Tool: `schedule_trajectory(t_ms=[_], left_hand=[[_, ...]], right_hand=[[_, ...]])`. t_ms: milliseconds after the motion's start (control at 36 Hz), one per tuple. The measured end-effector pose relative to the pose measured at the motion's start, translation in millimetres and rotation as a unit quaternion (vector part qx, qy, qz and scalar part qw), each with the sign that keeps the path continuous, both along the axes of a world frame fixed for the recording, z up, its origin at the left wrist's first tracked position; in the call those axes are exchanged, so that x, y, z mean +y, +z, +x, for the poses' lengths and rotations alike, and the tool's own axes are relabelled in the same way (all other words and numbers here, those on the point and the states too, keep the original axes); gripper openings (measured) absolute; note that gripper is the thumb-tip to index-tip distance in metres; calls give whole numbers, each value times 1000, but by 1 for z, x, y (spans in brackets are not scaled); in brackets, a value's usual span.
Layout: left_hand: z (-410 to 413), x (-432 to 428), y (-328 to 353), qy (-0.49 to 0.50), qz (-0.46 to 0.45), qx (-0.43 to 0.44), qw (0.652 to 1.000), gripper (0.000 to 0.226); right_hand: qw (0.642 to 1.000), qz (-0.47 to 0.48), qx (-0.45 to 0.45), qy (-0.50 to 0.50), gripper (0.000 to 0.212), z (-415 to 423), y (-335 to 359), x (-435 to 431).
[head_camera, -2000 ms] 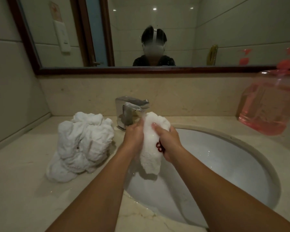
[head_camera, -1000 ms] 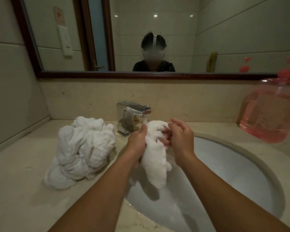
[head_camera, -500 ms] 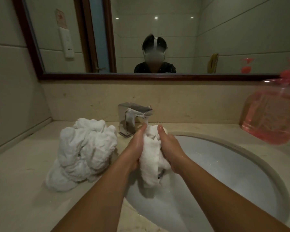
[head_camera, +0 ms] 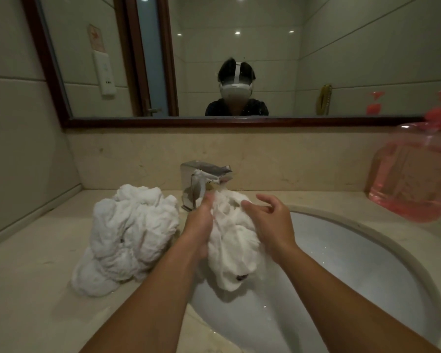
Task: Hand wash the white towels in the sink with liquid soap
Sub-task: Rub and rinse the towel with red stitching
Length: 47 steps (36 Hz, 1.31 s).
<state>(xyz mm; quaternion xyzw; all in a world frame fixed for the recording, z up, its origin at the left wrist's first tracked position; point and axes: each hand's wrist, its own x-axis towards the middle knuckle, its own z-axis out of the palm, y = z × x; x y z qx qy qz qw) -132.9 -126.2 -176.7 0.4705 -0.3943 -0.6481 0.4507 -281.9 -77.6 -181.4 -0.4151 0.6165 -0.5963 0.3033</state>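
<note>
**Q:** What are the fingers doing?

**A:** The left hand [head_camera: 201,226] has its fingers curled round the left side of a bunched white towel [head_camera: 233,247], thumb uppermost, in a firm grip. The right hand [head_camera: 271,222] is mostly open. Its fingers [head_camera: 266,200] are spread and loosely bent, some lifted clear. Only the thumb tip and the palm rest against the towel's right side.

**Q:** Where does the towel lie from them?

**A:** Between the two hands, touching both. Its top sits directly under the spout of the faucet [head_camera: 201,178], where a thin run of water seems to fall on it. Its long axis hangs down from there over the sink [head_camera: 341,263], with the lower end free and bearing a small dark mark. The left hand has the hold, so any rubbing looks like the right hand's job. It would need to close leftward onto the cloth.

**Q:** And around that?

**A:** Left of the faucet, on the counter [head_camera: 36,289], sits a heap of white towels [head_camera: 130,235]. Well to the right of the faucet stands a pink liquid soap bottle [head_camera: 413,179], blurred. Above the faucet, a mirror [head_camera: 265,47] reflects the person wearing a headset.
</note>
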Motion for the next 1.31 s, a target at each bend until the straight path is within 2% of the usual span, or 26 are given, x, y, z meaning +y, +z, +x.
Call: schedule_trajectory(t_ms=[83,139,194,333,361,389,444,500,611,639,722,750,833,945,1028,1139,1250,1306], left_hand=[[1,2,4,-9,33,68,997,84],[1,2,5,2,50,100,994,84],[0,5,8,21,60,122,990,81],[-7,10,14,56,29,144,987,59],[-6,6,11,62,24,152,986,59],[-6,6,11,67,20,156,985,62],[-2,5,11,44,27,141,989,67],[0,4,14,-1,37,133,990,83],[-5,-15,-7,21,3,57,998,117],[-6,-10,-6,34,-17,36,999,112],[-6,13,8,58,-124,-76,988,69],[-6,16,8,54,-139,-106,983,65],[-6,20,4,40,-156,-178,971,74],[-5,16,0,15,-129,-233,964,86],[-5,6,-4,15,-74,-173,982,89],[-4,-8,-6,37,-20,-29,999,69],[-3,-9,0,20,21,65,997,82],[-2,-8,3,23,25,94,995,84]], right_hand=[[999,34,11,27,59,3,-4,-1],[994,63,-22,82,53,8,-10,-5],[984,86,-56,145,57,12,-14,-6],[980,83,-78,166,96,11,-18,-12],[977,88,-88,175,100,12,-15,-9],[972,96,-103,187,95,14,-11,-4],[963,125,-121,206,72,14,-8,1],[954,157,-125,223,67,10,-11,0],[969,149,-114,164,57,12,-9,-4],[974,136,-109,147,53,14,-8,-6],[984,100,-110,98,47,19,-1,-5],[986,86,-113,87,44,20,1,-5],[991,48,-103,64,39,21,4,-3],[993,15,-114,35,38,19,4,-7],[986,14,-162,35,43,18,7,-8],[977,-2,-202,63,35,9,7,-8],[991,-29,-101,78,25,8,5,-6],[995,-35,-49,78,28,14,5,-5]])
